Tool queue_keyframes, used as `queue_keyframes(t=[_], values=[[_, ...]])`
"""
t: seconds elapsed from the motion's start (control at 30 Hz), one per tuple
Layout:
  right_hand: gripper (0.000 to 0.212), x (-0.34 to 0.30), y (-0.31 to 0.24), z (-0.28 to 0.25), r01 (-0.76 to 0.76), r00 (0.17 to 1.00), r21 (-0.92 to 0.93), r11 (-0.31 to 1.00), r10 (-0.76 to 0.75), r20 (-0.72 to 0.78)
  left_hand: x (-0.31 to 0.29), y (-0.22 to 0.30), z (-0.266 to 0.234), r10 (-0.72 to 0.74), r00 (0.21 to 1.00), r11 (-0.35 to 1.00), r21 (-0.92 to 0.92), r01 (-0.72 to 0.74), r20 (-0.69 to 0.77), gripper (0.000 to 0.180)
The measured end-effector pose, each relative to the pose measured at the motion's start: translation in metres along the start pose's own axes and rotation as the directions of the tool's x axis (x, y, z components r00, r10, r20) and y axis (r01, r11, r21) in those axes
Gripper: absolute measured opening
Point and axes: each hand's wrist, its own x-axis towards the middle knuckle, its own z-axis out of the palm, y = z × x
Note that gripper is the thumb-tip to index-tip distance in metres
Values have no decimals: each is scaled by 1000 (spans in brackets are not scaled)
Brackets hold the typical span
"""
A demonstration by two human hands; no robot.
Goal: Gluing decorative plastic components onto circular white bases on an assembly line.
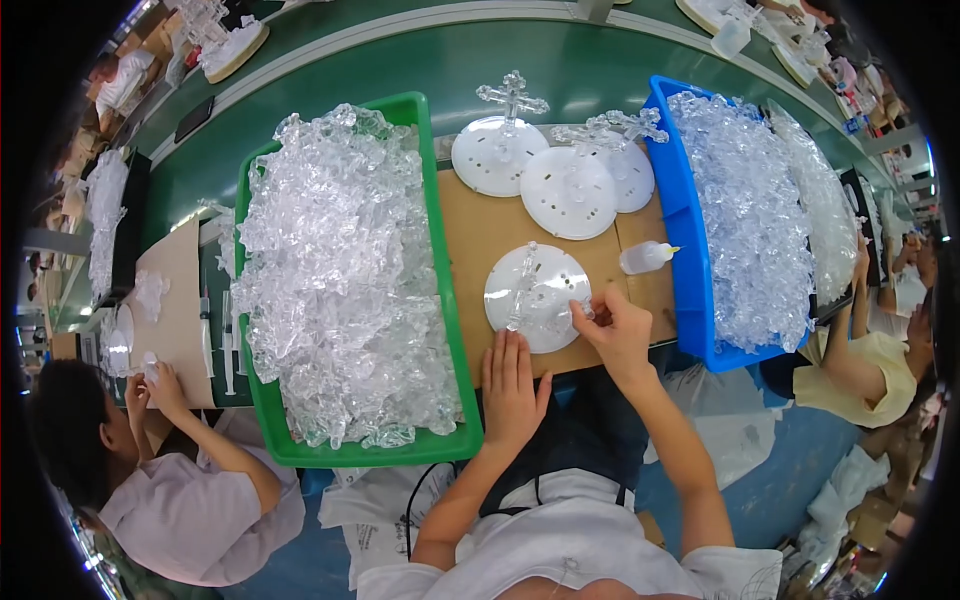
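Note:
In front of me a round white disc with small slots lies on brown cardboard. A long clear plastic piece stretches across the disc's left half. My left hand is open, its fingers stretched flat with the tips at the disc's lower edge, by the clear piece's near end. At the disc's right edge my right hand pinches a small clear plastic piece, partly hidden by the fingers. Beyond lie more slotted discs, one bearing an upright clear cross-shaped piece.
A green bin heaped with clear plastic parts stands left; a blue bin of similar parts stands right. A small yellow-tipped squeeze bottle lies beside the blue bin. Co-workers sit on both sides, one close at the left.

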Motion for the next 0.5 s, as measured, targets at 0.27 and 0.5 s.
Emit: queue_keyframes(t=[0.27, 0.5], values=[[27, -11, 7, 3, 14, 1000, 34, 999, -13, -27, 2, 3, -4, 54, 998, 998, 29, -54, 24, 57], [22, -9, 3, 13, 61, 997, 45, 997, -59, -50, 2, 5, 1, -7, 999, 998, 60, 4, 53, 59]])
